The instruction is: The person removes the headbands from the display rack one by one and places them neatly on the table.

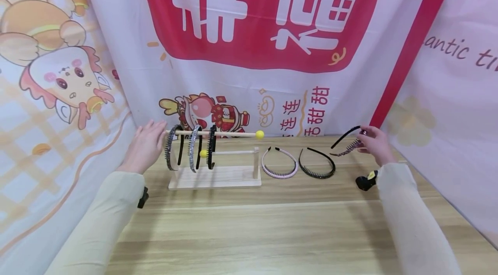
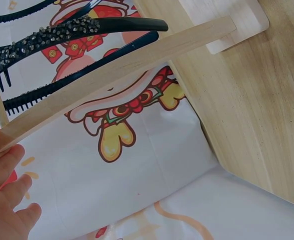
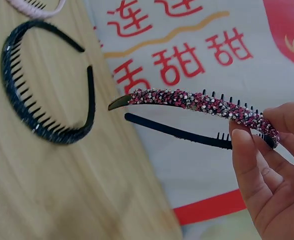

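My right hand (image 1: 375, 143) pinches a headband (image 3: 197, 102) covered in pink and silver stones, with black comb teeth, above the right end of the table. My left hand (image 1: 145, 145) holds the top of the left upright (image 2: 122, 77) of a wooden headband rack (image 1: 218, 184) between thumb and fingers. Over the rack's upper rod hang a dark stone-studded headband (image 1: 169, 149), a silver glittery headband (image 1: 192, 149) and a black headband (image 1: 211, 147). A pink headband (image 1: 280, 176) and a black glittery headband (image 3: 24, 105) lie on the table, right of the rack.
Yellow balls cap the upper rod (image 1: 260, 135) and the lower rod (image 1: 203, 153). Printed cloth hangs behind the wooden table (image 1: 249, 231) and on both sides. Black wrist devices (image 1: 365, 182) are worn below the sleeves.
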Tool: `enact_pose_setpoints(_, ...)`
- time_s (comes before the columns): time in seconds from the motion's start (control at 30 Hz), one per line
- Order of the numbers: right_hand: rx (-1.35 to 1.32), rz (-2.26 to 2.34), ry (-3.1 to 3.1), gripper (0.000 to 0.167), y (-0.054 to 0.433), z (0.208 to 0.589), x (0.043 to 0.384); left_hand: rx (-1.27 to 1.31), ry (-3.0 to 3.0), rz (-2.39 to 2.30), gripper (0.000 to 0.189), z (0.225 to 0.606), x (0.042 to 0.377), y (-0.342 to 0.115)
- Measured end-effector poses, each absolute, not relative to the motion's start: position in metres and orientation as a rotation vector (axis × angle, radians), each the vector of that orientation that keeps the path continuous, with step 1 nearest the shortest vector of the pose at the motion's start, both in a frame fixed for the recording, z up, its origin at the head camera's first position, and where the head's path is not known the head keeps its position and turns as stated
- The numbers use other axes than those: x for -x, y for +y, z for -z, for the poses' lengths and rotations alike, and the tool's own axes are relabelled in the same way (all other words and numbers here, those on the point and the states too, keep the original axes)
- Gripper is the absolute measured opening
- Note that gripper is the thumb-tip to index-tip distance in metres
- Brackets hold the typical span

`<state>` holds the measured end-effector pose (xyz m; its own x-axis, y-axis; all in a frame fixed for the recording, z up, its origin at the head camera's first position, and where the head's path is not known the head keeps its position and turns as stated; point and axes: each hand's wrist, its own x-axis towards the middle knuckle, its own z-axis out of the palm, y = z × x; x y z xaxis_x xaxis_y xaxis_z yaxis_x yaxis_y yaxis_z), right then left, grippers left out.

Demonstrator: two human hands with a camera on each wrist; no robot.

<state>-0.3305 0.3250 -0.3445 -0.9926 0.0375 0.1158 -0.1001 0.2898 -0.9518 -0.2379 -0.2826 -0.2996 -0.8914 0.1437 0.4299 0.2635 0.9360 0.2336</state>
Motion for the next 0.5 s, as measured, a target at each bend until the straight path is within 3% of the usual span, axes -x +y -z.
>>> enact_pose_setpoints(0.5,0.102,-1.908,-2.32,0.046,0.347,0.388,0.324,0.311,-2.674,0.394,0.043,0.3,0.237,-0.28)
